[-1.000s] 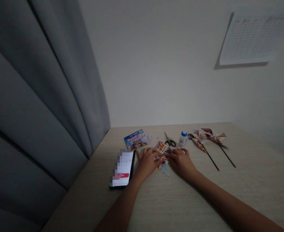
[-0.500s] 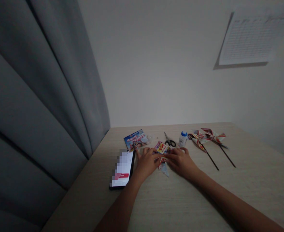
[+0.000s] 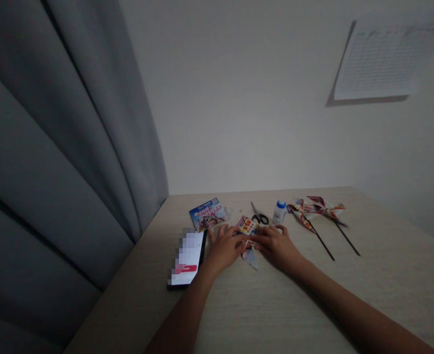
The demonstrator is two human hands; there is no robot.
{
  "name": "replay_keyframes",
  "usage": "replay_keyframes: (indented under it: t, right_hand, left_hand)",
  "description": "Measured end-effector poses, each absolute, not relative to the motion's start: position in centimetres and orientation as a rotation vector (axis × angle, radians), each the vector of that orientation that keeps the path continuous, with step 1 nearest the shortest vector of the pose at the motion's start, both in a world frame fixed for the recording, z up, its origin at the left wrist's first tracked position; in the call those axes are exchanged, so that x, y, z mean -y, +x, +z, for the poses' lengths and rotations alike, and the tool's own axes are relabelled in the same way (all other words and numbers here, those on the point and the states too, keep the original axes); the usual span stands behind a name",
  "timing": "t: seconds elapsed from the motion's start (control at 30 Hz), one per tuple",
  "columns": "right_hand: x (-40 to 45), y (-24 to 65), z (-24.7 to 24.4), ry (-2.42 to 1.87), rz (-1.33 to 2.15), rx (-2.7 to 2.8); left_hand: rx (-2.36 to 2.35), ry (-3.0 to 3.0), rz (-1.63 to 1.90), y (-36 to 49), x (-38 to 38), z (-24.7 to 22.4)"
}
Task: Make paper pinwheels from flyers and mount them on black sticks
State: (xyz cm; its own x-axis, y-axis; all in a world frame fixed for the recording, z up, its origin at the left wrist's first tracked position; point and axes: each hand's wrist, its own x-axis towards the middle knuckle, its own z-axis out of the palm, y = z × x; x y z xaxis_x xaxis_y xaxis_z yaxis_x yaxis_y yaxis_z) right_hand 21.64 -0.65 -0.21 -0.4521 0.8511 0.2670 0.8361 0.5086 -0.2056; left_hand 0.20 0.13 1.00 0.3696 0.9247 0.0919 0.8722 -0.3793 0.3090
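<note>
Okay, I have the printed paper [image 3: 248, 236] on the table [image 3: 350, 295] between my left hand [image 3: 224, 248] and right hand [image 3: 278, 246], both touching it, grip unclear, with scissors [image 3: 258, 217] and a small bottle [image 3: 279, 212] just beyond.
</note>
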Motion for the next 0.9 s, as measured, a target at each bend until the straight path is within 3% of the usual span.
replay_keyframes:
  t: [0.9]
  right_hand:
    - [0.87,21.48,-0.25,-1.409,0.028,2.373]
  left_hand:
    - [-1.577,2.436,0.452,-0.03,-0.27,0.25]
